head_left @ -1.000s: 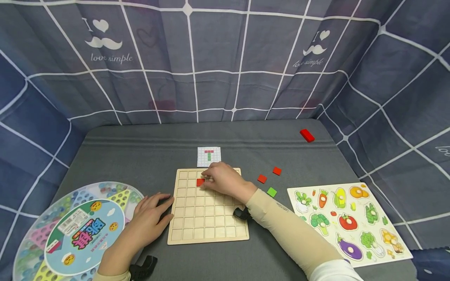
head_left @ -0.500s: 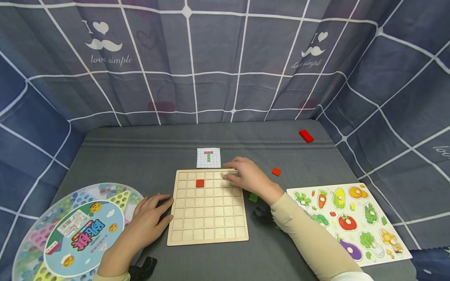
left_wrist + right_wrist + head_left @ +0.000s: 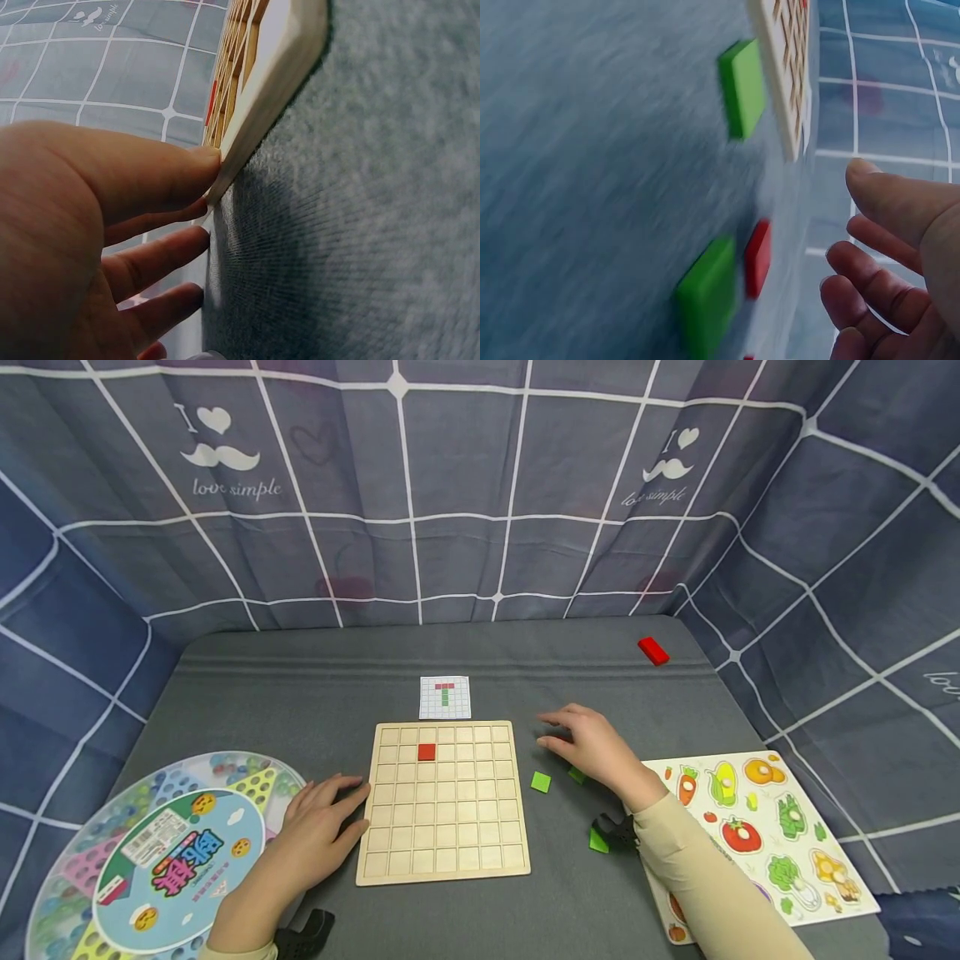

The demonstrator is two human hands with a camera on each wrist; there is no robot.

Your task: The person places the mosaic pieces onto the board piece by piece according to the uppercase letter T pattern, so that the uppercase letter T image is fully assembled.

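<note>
A wooden grid board (image 3: pixel 442 814) lies flat in the middle of the table, one red square tile (image 3: pixel 427 752) in its upper part. My left hand (image 3: pixel 321 828) rests at the board's left edge; in the left wrist view its thumb (image 3: pixel 172 176) touches the rim. Right of the board my right hand (image 3: pixel 596 750) is held above the table with relaxed fingers and nothing between them. Near it lie a green tile (image 3: pixel 540 782), another green tile (image 3: pixel 576 774) partly covered, and a third green tile (image 3: pixel 597 841) beside the wrist strap. The right wrist view also shows a red tile (image 3: pixel 758 259).
A paper card (image 3: pixel 445 697) with a red and green T pattern lies behind the board. A round marble-game box (image 3: pixel 180 868) stands at left, a vegetable puzzle board (image 3: pixel 757 802) at right. A red block (image 3: pixel 653 651) sits far right, before a checked curtain (image 3: pixel 465 485).
My right hand has left the red tile on the board and moved right, off the board, over the loose tiles. The left hand stays at the board's edge.
</note>
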